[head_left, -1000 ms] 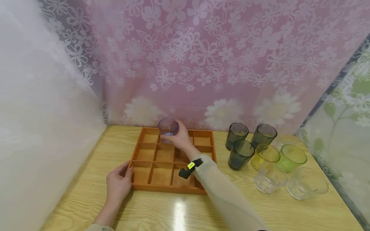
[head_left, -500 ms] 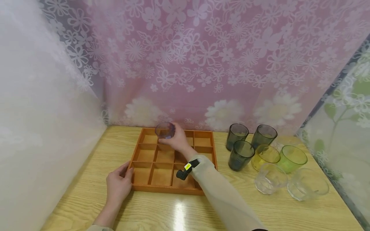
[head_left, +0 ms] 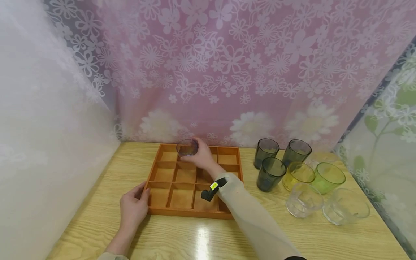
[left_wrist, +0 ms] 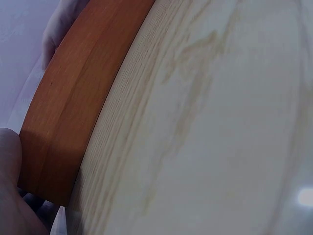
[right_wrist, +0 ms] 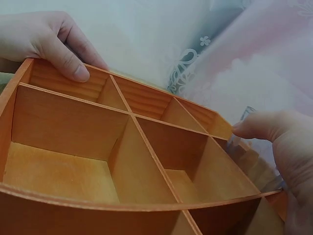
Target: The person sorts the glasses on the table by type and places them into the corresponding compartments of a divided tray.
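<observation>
A wooden tray [head_left: 191, 213] divided into several square compartments lies on the table. My left hand [head_left: 133, 206] grips its left side near the front corner, thumb [right_wrist: 76, 68] over the rim and fingers outside. With thumb and fingers around it, my right hand [head_left: 203, 157] holds a clear, faintly purple drinking glass [head_left: 186, 148] at the back row, second compartment from the left. In the right wrist view the lower part of the glass [right_wrist: 252, 164] sits down between the compartment walls. The right hand hides the glass's right side.
To the tray's right stand three dark grey glasses [head_left: 271, 174], a yellow glass [head_left: 298, 177], a green glass [head_left: 329, 178] and clear glasses [head_left: 303, 202]. A pink floral curtain [head_left: 208, 79] hangs right behind the tray, and a white sheet [head_left: 48, 144] borders the left.
My right hand has lowered the drinking glass into the back-row compartment, shifting slightly left and then a little right. The left hand and the tray have stayed put.
</observation>
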### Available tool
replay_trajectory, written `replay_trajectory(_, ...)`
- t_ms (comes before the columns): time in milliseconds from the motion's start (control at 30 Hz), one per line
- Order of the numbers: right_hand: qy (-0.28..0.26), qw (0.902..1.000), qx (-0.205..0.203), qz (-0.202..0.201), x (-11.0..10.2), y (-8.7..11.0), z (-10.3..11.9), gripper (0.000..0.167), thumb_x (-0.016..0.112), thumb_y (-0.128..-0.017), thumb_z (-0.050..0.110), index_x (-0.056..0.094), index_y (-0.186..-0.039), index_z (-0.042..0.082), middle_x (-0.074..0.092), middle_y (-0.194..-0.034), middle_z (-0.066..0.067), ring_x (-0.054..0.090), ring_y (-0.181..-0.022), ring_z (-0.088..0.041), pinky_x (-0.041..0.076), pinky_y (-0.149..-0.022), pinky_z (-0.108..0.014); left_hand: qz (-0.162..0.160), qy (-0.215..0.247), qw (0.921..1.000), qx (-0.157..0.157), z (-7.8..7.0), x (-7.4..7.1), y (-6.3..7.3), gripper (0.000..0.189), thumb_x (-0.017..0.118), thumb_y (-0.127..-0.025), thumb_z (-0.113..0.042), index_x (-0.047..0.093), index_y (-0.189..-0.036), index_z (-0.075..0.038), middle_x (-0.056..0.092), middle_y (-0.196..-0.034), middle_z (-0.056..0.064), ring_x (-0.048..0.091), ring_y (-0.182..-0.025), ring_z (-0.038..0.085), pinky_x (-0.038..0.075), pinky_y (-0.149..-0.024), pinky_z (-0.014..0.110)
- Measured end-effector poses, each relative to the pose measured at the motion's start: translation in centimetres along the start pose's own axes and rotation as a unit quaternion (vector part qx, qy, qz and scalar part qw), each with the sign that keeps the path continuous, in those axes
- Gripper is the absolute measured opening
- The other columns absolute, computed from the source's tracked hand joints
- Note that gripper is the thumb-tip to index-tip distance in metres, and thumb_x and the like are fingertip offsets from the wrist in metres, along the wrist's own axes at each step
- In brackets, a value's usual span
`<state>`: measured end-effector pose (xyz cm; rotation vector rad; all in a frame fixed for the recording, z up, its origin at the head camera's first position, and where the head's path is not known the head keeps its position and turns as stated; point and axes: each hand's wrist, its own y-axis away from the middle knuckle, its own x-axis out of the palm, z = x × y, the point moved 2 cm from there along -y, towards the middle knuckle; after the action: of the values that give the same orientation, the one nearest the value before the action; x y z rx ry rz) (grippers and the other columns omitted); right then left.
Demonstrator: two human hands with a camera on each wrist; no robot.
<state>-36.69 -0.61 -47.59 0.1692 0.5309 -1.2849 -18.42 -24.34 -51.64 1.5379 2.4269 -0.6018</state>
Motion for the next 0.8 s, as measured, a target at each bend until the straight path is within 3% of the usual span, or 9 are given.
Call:
replay_trajectory(300,-0.038,0.9992,0.003,0.013,-1.1,0.7,0.1,0.101,0.096,-0.08,0.022,0.038,-0.161,0.003,0.047,-0.158,-0.016,0.049,-0.141,-0.036,0.044,-0.113,-0.047,-0.003,0.002,1.0,0.007,-0.2,0.0,0.0,0.029,0.068,-0.1,0.001,0.072,-0.129,0.007,0.073,-0.12,0.025,0.07,-0.111,0.037,0.048,-0.075,0.005)
replay_trajectory(533,-0.069,0.9976,0.006,0.007,-2.9,1.8,0.1,0.097,0.094,-0.082,0.015,0.039,-0.161,0.003,0.049,-0.156,-0.018,0.047,-0.143,-0.035,0.038,-0.119,-0.047,-0.006,-0.011,0.9999,-0.004,0.1,0.0,0.1,0.03,0.069,-0.101,0.0,0.072,-0.13,0.005,0.073,-0.123,0.023,0.069,-0.113,0.032,0.047,-0.076,0.004)
replay_trajectory(800,-0.084,0.9965,-0.007,-0.001,-5.1,3.5,1.0,0.099,0.096,-0.081,0.016,0.039,-0.161,0.006,0.049,-0.157,-0.015,0.046,-0.145,-0.034,0.037,-0.119,-0.049,0.002,-0.014,0.9999,0.006,-0.1,0.1,0.2,0.031,0.068,-0.101,-0.001,0.071,-0.131,0.007,0.072,-0.124,0.026,0.069,-0.115,0.037,0.046,-0.075,0.004)
